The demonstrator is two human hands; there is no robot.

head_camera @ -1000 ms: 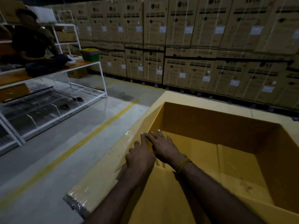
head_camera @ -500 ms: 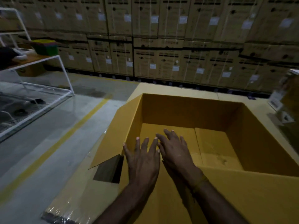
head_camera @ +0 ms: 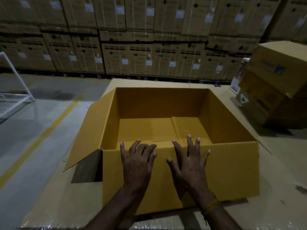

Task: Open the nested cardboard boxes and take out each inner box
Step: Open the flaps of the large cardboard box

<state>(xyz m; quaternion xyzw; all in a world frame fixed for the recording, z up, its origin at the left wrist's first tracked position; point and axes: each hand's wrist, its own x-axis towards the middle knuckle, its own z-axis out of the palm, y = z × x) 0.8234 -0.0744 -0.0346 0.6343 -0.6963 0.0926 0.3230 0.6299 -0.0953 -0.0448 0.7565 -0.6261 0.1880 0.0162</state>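
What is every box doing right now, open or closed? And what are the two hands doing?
big yellow box: open at the top, flaps folded out, nothing showing inside.
left hand: open, fingers spread, flat on the box's near flap.
right hand: open, fingers spread, flat on the same flap.
stacked boxes on the right: closed, top one tilted.
wall of cartons behind: closed, stacked in rows.

A broad flat cardboard platform (head_camera: 274, 163) wrapped in clear film carries everything here. The open yellow box (head_camera: 232, 166) sits on its middle, side flap (head_camera: 93, 130) splayed toward the left edge. At the far right corner, stacked brown cartons (head_camera: 272, 77) lean. The platform rests on grey concrete floor (head_camera: 33, 130) with a yellow line (head_camera: 41, 135).
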